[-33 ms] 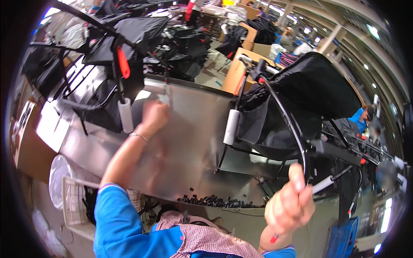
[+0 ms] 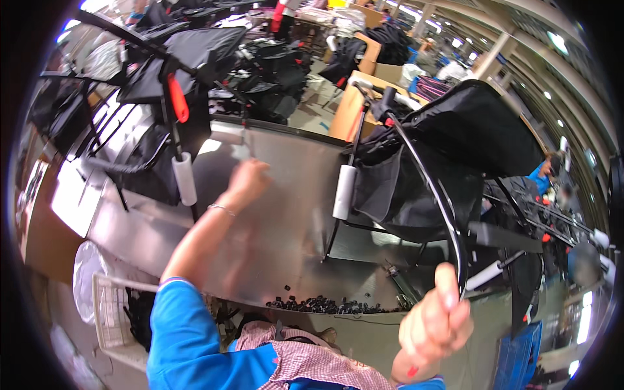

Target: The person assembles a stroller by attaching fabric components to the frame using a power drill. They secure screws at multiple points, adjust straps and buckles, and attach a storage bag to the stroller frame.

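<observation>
My right hand point(image 2: 434, 328) is closed round the lower end of a curved black tube point(image 2: 432, 169), with the thumb up along it. The tube belongs to a stroller-like frame with black fabric point(image 2: 416, 195) standing on the metal-topped table point(image 2: 279, 227). A white foam sleeve point(image 2: 344, 192) wraps one of its legs. Over the left half of the table hovers my left hand point(image 2: 249, 184), touching nothing that I can see. Its fingers look loosely curled but are blurred, and its palm side is hidden. Left of it stands a similar black frame point(image 2: 146, 146) with a white foam sleeve point(image 2: 184, 179).
Small black parts point(image 2: 325, 304) lie heaped along the table's near edge, beside a slim dark tool point(image 2: 400, 281). A white plastic basket point(image 2: 117, 318) stands low at left, a blue crate point(image 2: 520, 357) at lower right. Another person point(image 2: 541, 177) is at far right.
My left hand has moved a little to the right and nearer to me over the table. The right hand keeps its hold on the tube, slightly lower in the picture. The view has shifted slightly.
</observation>
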A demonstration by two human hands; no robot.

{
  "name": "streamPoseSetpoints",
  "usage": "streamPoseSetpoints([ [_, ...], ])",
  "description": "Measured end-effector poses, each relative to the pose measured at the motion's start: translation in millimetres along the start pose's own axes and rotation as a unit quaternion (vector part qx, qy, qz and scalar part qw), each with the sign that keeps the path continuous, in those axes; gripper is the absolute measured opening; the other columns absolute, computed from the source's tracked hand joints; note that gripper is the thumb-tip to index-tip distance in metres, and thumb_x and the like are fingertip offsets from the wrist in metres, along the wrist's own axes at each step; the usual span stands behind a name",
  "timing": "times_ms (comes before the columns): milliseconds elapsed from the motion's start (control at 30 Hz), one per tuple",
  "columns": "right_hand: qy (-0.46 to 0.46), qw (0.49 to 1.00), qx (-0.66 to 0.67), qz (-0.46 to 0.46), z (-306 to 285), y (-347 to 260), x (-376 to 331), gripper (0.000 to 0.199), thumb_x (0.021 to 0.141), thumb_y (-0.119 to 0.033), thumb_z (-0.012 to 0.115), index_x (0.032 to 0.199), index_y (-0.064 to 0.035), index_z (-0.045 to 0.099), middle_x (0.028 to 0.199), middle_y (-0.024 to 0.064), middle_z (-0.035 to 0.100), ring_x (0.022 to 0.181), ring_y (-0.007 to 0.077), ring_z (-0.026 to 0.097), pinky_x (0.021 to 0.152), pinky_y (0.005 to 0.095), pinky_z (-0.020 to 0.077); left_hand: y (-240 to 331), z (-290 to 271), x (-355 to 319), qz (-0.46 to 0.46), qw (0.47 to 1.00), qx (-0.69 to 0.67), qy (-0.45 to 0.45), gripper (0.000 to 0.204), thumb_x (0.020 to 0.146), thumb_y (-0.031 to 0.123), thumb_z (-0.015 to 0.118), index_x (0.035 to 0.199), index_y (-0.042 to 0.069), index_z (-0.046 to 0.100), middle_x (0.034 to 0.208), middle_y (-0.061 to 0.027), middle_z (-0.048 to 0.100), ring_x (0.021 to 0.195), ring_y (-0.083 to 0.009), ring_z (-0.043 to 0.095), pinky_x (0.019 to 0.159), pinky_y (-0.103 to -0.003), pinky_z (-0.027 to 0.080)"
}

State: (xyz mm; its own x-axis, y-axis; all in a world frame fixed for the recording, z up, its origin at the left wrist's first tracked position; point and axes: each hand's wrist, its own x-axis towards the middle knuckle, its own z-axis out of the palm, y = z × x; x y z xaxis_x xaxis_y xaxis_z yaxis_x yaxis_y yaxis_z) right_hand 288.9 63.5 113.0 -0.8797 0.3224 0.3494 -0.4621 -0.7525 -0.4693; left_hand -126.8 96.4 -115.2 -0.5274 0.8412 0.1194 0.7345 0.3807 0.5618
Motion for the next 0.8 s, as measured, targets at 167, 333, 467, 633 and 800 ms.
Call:
streamPoseSetpoints([
  [167, 0.194, 0.973, 0.054, -0.117, 36.0, 24.6, -80.6, 0.019, 0.077, 0.011, 0.063, 0.092, 0.0098, 0.051, 0.044, 0.0102, 0.045, 0.030, 0.0140, 0.035, 0.029, 0.0282, 0.0277, 115.5, 139.3, 112.3, 0.137, 0.931, -0.271, 0.205, 0.077, 0.082, 0.036, 0.076, 0.139, -0.002, 0.042, 0.139, -0.0233, 0.045, 0.130, -0.0350, 0.045, 0.108, -0.042, 0.037],
  [333, 0.129, 0.979, -0.113, -0.113, 12.1, 32.3, -169.8, 0.020, 0.075, -0.005, 0.072, 0.085, 0.0075, 0.060, 0.051, 0.0128, 0.054, 0.036, 0.0218, 0.049, 0.033, 0.0311, 0.0370, 197.3, 75.7, 153.4, 0.116, 0.749, -0.646, -0.086, 0.027, 0.084, 0.020, 0.074, 0.101, 0.003, 0.060, 0.079, -0.0024, 0.063, 0.071, -0.0102, 0.061, 0.068, -0.023, 0.048],
  [467, 0.346, 0.762, -0.535, -0.115, 19.7, 29.1, -240.0, 0.022, 0.091, -0.012, 0.063, 0.084, 0.0027, 0.049, 0.050, 0.0081, 0.049, 0.035, 0.0170, 0.045, 0.035, 0.0283, 0.0400, 191.5, 56.8, 116.0, 0.117, 0.790, -0.602, 0.028, 0.013, 0.086, 0.011, 0.069, 0.086, 0.004, 0.058, 0.069, -0.0024, 0.059, 0.055, -0.0117, 0.057, 0.052, -0.027, 0.047],
  [633, 0.536, 0.571, -0.601, -0.159, -30.6, 67.1, -295.4, 0.013, 0.085, -0.009, 0.068, 0.079, -0.0003, 0.059, 0.055, 0.0053, 0.057, 0.045, 0.0114, 0.055, 0.042, 0.0270, 0.0433, 194.0, 8.3, 81.6, 0.181, 0.777, -0.594, 0.108, 0.005, 0.088, 0.005, 0.062, 0.087, 0.006, 0.057, 0.066, -0.0010, 0.055, 0.050, -0.0107, 0.052, 0.049, -0.025, 0.045],
  [800, 0.501, 0.599, -0.624, -0.036, -158.5, 49.5, -276.3, 0.018, 0.089, -0.018, 0.065, 0.082, -0.0028, 0.061, 0.059, 0.0028, 0.060, 0.053, 0.0112, 0.057, 0.050, 0.0273, 0.0442, 160.0, -78.6, 53.1, 0.184, 0.792, -0.555, 0.174, 0.008, 0.090, 0.006, 0.063, 0.089, 0.005, 0.055, 0.063, 0.0010, 0.051, 0.049, -0.0078, 0.047, 0.047, -0.022, 0.040],
])
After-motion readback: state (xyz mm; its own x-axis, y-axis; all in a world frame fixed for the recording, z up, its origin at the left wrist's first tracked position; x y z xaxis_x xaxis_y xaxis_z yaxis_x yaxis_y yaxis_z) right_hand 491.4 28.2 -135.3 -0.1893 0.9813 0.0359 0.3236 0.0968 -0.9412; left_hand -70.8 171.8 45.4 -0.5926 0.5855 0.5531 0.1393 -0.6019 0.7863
